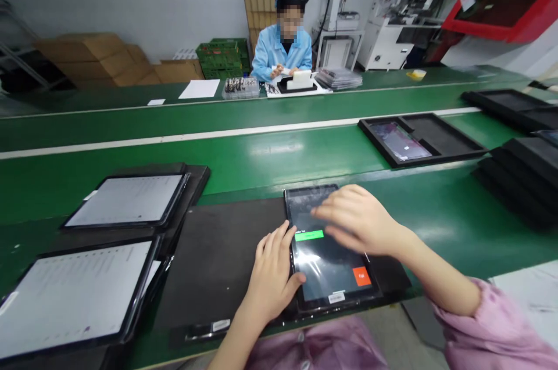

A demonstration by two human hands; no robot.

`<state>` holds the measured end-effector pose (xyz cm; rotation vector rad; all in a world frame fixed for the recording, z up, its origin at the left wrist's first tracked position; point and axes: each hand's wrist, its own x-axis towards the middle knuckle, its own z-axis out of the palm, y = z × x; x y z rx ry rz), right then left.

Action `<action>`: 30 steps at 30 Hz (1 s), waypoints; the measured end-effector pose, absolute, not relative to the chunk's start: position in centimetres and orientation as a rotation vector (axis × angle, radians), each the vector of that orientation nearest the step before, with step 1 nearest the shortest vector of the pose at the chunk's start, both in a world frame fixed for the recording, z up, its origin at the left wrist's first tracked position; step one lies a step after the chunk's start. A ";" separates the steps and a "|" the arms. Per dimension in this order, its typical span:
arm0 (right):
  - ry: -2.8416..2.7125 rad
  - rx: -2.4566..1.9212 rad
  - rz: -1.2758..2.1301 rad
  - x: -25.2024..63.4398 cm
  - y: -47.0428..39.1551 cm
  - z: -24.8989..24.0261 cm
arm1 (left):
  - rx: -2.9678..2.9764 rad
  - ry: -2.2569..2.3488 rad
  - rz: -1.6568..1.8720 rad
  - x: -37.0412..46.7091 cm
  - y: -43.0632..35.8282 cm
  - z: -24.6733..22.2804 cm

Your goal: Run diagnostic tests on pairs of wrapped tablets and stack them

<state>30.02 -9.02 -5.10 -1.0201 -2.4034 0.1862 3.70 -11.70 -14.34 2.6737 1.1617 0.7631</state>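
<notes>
A tablet (325,271) with a dark screen lies on a black foam pad (218,259) at the bench's near edge. Its screen shows a green bar and a red "Fail" box. My left hand (274,268) rests at the tablet's left edge, fingers spread, thumb over the border. Over the upper right part of the screen is my right hand (360,219), its fingers stretched out and slightly blurred; whether it touches the glass is unclear. Neither hand holds anything.
Two tablets with white screens, one farther (126,200) and one nearer (78,294), lie at left. A black foam tray (453,135) holds another tablet beyond my right hand. Black trays (523,178) are stacked at right. Across the bench sits a person (283,50) in blue.
</notes>
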 end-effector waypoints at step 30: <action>-2.393 -1.129 0.567 35.1 3.9 -6.4 | 2.799 1.237 0.742 1.4 -9.9 -16.0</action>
